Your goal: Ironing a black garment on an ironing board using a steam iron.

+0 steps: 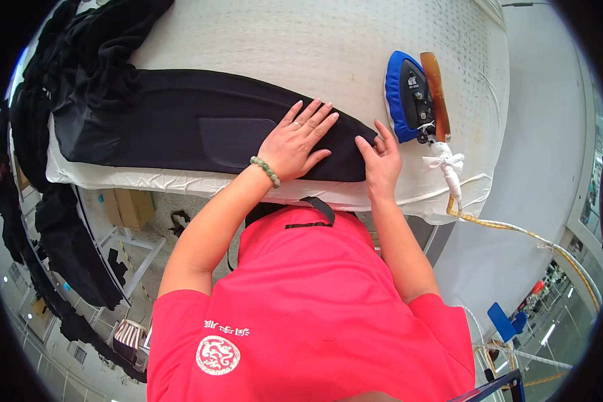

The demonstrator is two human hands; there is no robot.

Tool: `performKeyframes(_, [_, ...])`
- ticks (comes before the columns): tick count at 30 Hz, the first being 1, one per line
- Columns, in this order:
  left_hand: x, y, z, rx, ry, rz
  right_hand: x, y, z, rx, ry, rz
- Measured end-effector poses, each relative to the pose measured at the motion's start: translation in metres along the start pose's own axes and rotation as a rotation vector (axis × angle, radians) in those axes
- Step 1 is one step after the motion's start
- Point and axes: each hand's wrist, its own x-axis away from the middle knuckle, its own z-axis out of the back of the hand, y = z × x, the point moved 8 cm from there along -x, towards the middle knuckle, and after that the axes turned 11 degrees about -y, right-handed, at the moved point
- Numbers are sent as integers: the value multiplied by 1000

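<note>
A long black garment piece [167, 100], shaped like a sleeve or trouser leg, lies flat along the near edge of the padded white table. A smooth, darker four-sided patch [238, 142] sits in its middle. My left hand [295, 144] presses palm down on the cloth right of that patch, fingers stretched out; a ring and a green bead bracelet show. At the garment's narrow right end is my right hand [383, 161], thumb on the cloth and fingers partly curled at the hem. The fingertips there are partly hidden.
An iron [412, 97] with a blue-covered sole and wooden handle rests beyond my right hand. Its cord [502, 224] trails off right. Bunched black cloth [107, 53] lies at the table's far left and hangs over the side. A cardboard box [130, 208] stands below.
</note>
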Motion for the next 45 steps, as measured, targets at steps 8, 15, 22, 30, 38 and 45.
performKeyframes(8, [2, 3, -1, -45, -14, 15, -9, 8, 7, -76, -46, -52])
performKeyframes(15, [-4, 18, -23, -162, 0, 90, -13, 3, 11, 222, -135, -74])
performKeyframes(22, [-34, 74, -63, -156, 55, 96, 21, -89, -18, 1184, -206, 601])
performKeyframes(30, [-37, 77, -69, -30, 91, 109, -53, -159, 38, 1344, 68, 540])
performKeyframes(38, [-41, 89, -85, -23, 111, 97, -132, -110, 89, 653, -192, -472])
performKeyframes(45, [-45, 94, -88, -99, 127, 80, -95, -173, -101, 988, -285, 216])
